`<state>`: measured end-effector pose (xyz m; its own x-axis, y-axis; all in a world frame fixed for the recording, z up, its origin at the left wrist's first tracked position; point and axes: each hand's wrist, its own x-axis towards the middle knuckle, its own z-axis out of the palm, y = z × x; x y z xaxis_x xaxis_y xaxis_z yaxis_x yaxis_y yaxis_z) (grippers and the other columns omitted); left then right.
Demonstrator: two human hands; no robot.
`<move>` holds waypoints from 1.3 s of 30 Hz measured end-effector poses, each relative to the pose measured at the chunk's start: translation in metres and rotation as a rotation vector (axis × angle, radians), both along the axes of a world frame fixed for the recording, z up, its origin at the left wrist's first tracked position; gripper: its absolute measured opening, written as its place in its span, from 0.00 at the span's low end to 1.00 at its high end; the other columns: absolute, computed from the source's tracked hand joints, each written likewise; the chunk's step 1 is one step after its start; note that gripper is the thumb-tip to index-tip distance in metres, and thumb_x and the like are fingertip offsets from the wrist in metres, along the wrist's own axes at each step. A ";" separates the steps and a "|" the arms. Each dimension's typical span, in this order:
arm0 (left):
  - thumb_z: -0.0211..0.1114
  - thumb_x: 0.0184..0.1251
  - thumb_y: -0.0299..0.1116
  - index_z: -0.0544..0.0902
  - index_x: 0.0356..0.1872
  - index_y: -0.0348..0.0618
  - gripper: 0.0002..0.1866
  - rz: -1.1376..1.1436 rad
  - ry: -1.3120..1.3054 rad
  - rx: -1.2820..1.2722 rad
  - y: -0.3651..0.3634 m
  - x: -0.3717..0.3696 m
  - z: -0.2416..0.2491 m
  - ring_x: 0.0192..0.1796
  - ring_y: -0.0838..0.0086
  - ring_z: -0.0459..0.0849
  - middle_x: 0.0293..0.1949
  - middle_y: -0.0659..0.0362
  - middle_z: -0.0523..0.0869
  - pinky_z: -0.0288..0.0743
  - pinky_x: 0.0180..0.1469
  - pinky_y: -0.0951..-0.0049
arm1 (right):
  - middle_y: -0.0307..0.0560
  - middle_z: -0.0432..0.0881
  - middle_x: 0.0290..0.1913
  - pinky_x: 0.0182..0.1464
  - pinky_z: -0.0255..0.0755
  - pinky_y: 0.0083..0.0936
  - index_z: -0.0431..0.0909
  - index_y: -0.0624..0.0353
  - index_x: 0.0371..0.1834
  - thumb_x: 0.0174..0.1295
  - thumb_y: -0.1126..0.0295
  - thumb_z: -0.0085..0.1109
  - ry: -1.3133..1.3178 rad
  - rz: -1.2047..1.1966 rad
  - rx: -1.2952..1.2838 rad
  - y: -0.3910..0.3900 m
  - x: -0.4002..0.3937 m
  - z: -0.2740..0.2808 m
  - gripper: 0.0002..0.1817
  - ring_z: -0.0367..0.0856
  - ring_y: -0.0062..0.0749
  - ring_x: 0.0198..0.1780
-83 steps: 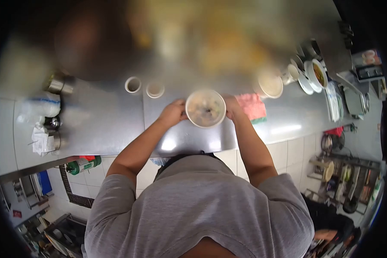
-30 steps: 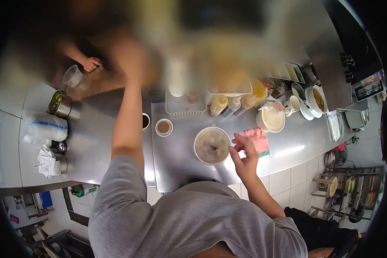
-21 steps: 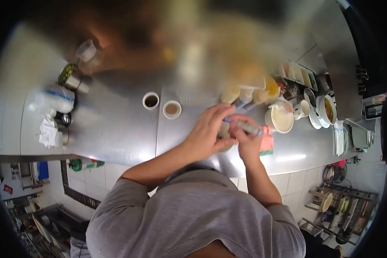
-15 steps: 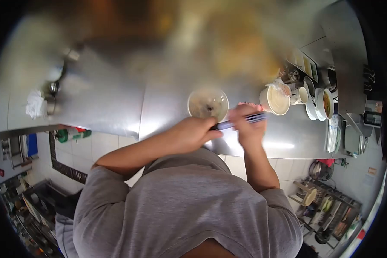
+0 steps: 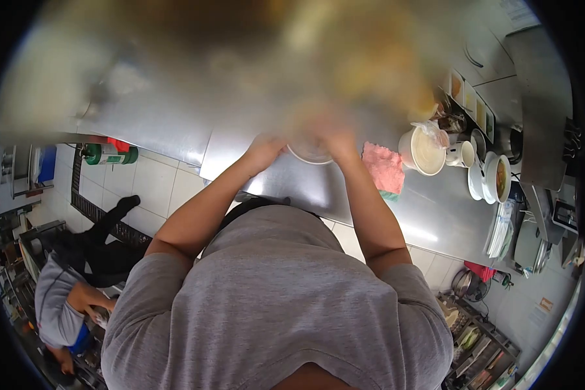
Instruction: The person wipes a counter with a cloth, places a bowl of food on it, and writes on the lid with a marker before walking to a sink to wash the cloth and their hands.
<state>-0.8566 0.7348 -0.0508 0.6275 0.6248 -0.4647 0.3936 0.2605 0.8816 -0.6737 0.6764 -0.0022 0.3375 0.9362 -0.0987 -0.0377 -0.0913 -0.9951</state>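
Observation:
A round, pale takeaway bowl sits on the steel counter in front of me, its far side lost in the lens smear. My left hand is at its left edge, fingers curled against the rim. Over the bowl's upper right part lies my right hand. Its fingers are blurred, so I cannot make out whether they hold anything. To the right of that hand lies a pink cloth with a green patch under its lower edge.
Right of the cloth stand a large white tub with plastic on it, a white cup and a bowl of food. A person bends at the lower left. Blur covers the counter's far part.
The dark-and-pale stick-like thing between my hands is no longer visible. Both hands have moved forward to the bowl, exposing the pink cloth. A person has come into view at left.

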 end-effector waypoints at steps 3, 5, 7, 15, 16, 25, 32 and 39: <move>0.54 0.71 0.47 0.78 0.30 0.41 0.19 0.025 -0.044 -0.037 -0.002 0.002 -0.014 0.25 0.84 0.67 0.22 0.66 0.73 0.63 0.29 0.83 | 0.35 0.77 0.24 0.27 0.65 0.16 0.76 0.59 0.25 0.49 0.77 0.64 -0.097 -0.013 0.043 0.002 -0.001 -0.005 0.05 0.73 0.15 0.25; 0.53 0.71 0.47 0.77 0.30 0.41 0.19 0.028 -0.055 0.015 -0.003 0.000 -0.027 0.25 0.84 0.67 0.22 0.66 0.73 0.63 0.29 0.83 | 0.35 0.77 0.23 0.28 0.66 0.17 0.76 0.60 0.25 0.49 0.76 0.64 -0.206 -0.009 0.078 0.004 -0.002 -0.009 0.05 0.72 0.16 0.25; 0.51 0.72 0.47 0.77 0.29 0.41 0.20 0.048 -0.068 0.011 -0.007 0.002 -0.023 0.26 0.83 0.67 0.23 0.66 0.73 0.64 0.30 0.83 | 0.35 0.77 0.23 0.28 0.66 0.17 0.76 0.60 0.26 0.50 0.75 0.64 -0.182 0.013 0.105 0.004 -0.004 -0.012 0.05 0.72 0.16 0.25; 0.49 0.73 0.48 0.77 0.29 0.41 0.21 0.022 -0.019 0.058 -0.006 0.003 -0.020 0.26 0.82 0.67 0.23 0.66 0.73 0.65 0.32 0.81 | 0.35 0.77 0.25 0.31 0.67 0.18 0.76 0.60 0.25 0.50 0.74 0.64 -0.266 0.013 0.056 0.000 -0.005 -0.002 0.05 0.73 0.17 0.29; 0.49 0.73 0.48 0.77 0.28 0.41 0.21 0.014 -0.011 0.074 -0.006 0.002 -0.022 0.26 0.82 0.68 0.23 0.66 0.73 0.65 0.32 0.81 | 0.35 0.77 0.25 0.31 0.67 0.18 0.76 0.60 0.25 0.49 0.75 0.64 -0.235 -0.004 0.087 0.001 -0.004 -0.007 0.05 0.73 0.17 0.28; 0.49 0.73 0.48 0.77 0.28 0.41 0.21 0.010 -0.029 0.049 -0.006 0.002 -0.016 0.26 0.82 0.68 0.23 0.66 0.73 0.65 0.32 0.81 | 0.34 0.77 0.24 0.30 0.66 0.17 0.75 0.60 0.24 0.49 0.76 0.63 -0.226 0.031 0.149 0.001 0.003 -0.020 0.05 0.72 0.17 0.27; 0.49 0.73 0.48 0.76 0.27 0.40 0.22 -0.004 0.024 0.051 -0.008 0.003 -0.007 0.25 0.82 0.67 0.22 0.66 0.72 0.64 0.31 0.80 | 0.36 0.77 0.21 0.27 0.66 0.18 0.75 0.61 0.25 0.50 0.78 0.62 -0.029 -0.007 -0.059 -0.003 0.004 0.004 0.04 0.73 0.16 0.24; 0.48 0.73 0.47 0.76 0.28 0.40 0.21 0.000 -0.011 0.052 -0.007 0.003 -0.010 0.25 0.82 0.66 0.22 0.66 0.71 0.63 0.30 0.80 | 0.35 0.76 0.20 0.26 0.66 0.18 0.75 0.61 0.24 0.48 0.77 0.62 -0.089 -0.040 0.019 -0.001 0.006 -0.009 0.04 0.72 0.16 0.24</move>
